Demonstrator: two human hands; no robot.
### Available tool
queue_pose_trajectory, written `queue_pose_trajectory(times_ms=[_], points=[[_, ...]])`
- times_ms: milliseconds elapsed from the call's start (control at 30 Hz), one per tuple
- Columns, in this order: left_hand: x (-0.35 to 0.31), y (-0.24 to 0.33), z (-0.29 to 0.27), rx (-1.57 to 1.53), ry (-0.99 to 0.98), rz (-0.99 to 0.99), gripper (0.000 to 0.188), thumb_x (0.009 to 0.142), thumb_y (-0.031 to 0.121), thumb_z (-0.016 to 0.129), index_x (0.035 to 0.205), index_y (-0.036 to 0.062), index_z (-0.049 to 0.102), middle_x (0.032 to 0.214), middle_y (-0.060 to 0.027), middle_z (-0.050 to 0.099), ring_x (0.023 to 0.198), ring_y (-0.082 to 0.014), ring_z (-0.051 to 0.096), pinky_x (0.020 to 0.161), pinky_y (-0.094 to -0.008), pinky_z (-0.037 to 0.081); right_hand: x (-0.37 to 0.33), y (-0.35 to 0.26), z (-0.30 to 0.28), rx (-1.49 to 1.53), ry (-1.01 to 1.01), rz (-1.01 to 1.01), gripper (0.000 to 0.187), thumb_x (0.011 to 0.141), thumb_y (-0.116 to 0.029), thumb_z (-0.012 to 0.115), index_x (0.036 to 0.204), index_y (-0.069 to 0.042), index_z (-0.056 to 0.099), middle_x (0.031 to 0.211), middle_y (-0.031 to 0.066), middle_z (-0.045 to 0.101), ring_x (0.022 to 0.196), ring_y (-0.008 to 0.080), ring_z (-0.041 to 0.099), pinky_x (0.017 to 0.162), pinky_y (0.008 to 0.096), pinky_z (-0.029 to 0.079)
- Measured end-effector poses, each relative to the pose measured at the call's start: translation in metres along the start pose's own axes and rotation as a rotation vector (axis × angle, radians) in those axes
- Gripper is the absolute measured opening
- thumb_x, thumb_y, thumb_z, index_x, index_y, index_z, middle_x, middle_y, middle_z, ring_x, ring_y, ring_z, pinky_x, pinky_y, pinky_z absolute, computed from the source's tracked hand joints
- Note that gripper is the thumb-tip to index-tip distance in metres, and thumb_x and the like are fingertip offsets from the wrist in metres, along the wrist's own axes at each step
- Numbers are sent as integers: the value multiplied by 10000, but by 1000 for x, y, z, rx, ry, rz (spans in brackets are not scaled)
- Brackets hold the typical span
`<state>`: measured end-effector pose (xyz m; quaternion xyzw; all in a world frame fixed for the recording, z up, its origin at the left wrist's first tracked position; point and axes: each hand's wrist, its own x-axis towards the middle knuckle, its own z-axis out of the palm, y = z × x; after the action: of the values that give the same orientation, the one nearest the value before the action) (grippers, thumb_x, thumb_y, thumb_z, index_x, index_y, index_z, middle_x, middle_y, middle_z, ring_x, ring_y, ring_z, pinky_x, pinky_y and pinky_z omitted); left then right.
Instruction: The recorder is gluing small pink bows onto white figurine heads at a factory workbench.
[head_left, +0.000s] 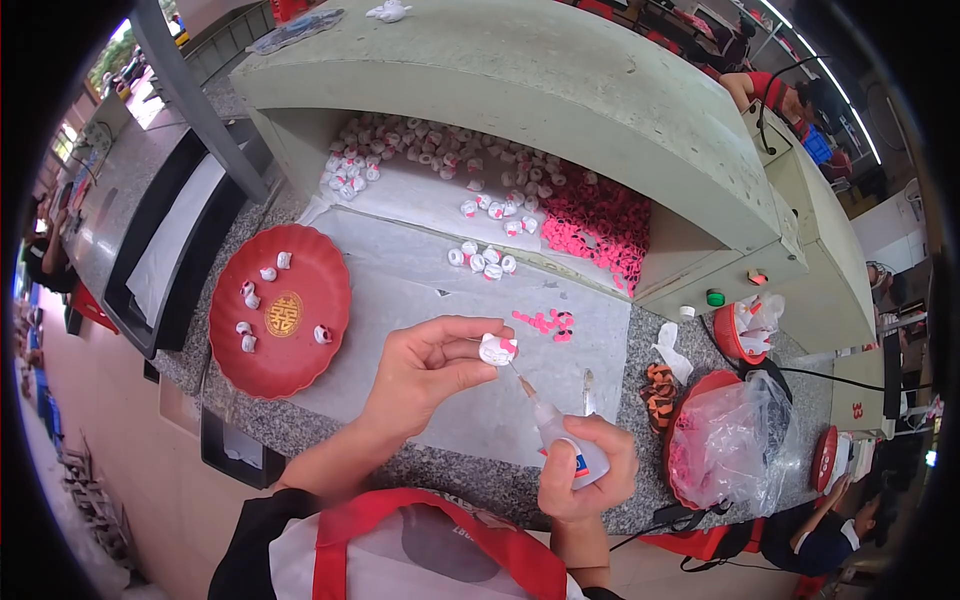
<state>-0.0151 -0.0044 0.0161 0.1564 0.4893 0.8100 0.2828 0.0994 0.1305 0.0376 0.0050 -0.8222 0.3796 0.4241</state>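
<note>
Between the thumb and fingers of my left hand (430, 365) is a small white cat-shaped figurine head (497, 349) with a pink bow. My right hand (590, 465) grips a translucent glue bottle (560, 438) with a thin needle tip, which points up at the lower right of the head; whether it touches I cannot tell. Beyond my hands, small pink pieces (550, 322) are scattered on the white paper (400, 290). Several white heads (482, 262) sit in a cluster farther back.
A red scalloped tray (232, 345) with several heads lies at left. Under the grey-green cabinet (520, 85) are piled white heads (430, 140) and a heap of pink pieces (595, 225). At right stand a red bowl (682, 480) with a plastic bag and a red basket (730, 345).
</note>
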Motion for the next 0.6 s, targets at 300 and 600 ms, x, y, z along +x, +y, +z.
queue_pose_trajectory(times_ms=[300,600], points=[[5,-2,-5,28,-9,28,376,715,-104,577,1082,-47,512,1031,-138,574,931,-199,581,801,-277,467,4,4,4,194,34,424,176,707,-76,563,842,31,530,715,109,593,548,180,570,494,253,455],[1,-20,-17,75,89,-34,359,730,-102,560,1080,-41,515,1004,-117,588,905,-179,586,798,-259,458,-7,138,68,-223,-292,703,172,696,-113,621,809,4,565,687,81,587,664,174,597,581,296,484]])
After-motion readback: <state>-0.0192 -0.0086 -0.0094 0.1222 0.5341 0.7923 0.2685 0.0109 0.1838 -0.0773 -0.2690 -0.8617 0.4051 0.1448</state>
